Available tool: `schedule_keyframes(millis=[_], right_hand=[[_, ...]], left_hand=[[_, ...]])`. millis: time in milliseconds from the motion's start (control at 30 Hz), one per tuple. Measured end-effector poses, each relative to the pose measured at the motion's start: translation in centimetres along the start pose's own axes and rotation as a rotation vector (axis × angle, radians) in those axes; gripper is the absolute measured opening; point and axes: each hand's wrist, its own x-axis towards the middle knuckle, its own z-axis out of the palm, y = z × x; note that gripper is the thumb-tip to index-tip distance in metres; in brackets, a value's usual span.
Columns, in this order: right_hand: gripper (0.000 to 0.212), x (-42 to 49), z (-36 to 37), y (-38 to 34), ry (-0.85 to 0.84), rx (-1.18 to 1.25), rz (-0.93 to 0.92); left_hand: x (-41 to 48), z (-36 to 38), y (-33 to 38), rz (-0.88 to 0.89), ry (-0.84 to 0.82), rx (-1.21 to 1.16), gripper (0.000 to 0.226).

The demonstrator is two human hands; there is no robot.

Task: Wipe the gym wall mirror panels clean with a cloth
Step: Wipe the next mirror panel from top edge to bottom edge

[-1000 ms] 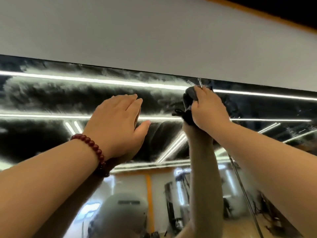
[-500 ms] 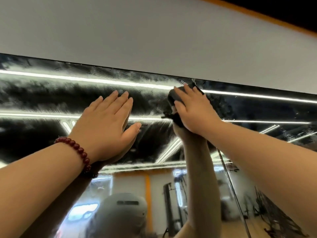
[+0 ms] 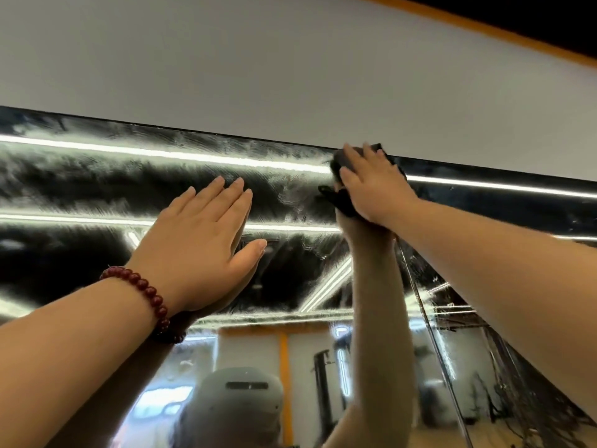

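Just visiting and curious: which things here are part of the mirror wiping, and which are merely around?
Part of the job:
- mirror panel, smeared
- dark cloth
- right hand, pressing the cloth to the glass
- left hand, flat on the mirror

Merely around:
- red bead bracelet
- white wall above
- orange ceiling strip

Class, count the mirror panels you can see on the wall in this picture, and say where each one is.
2. One mirror panel lies left of the vertical seam, under both hands; the second panel lies right of it. More may continue beyond the frame.
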Motion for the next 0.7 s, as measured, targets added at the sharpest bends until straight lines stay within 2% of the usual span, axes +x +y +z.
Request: schedule_keyframes(millis=[33, 100, 267, 333, 433, 500, 633, 700], right_hand=[[0.056, 0.8, 0.1, 0.2, 0.008, 0.0, 0.057], [0.056, 1.1, 0.6, -1.1, 0.023, -0.031, 0.017], [0.051, -3.9, 1.1, -4.2, -0.031, -0.06, -0.436], [0.051, -2.4, 0.8, -2.4, -0.034, -0.047, -0.373], [0.052, 2.2, 0.2, -0.2, -0.005, -0.053, -0.083], [0.053, 2.8, 0.4, -1.2, 0.015, -0.072, -0.058], [0.052, -2.4, 1.4, -5.0, -0.001, -0.04, -0.416], [0.05, -3.5, 1.0, -4.4, -0.058, -0.029, -0.521]], left_hand=[[0.0, 0.1, 0.0, 0.0, 0.002, -0.002, 0.098], [0.0, 0.2, 0.0, 0.0, 0.012, -0.005, 0.098], [0.0, 0.1, 0.0, -0.003, 0.029, -0.031, 0.095], [-0.1, 0.1, 0.0, -0.004, 0.033, -0.034, 0.096], [-0.2, 0.1, 0.0, -0.006, 0.043, -0.044, 0.096], [-0.2, 0.1, 0.0, -0.009, 0.044, -0.052, 0.096], [-0.3, 0.0, 0.0, -0.009, 0.053, -0.061, 0.097], [-0.2, 0.0, 0.0, -0.012, 0.052, -0.062, 0.097]])
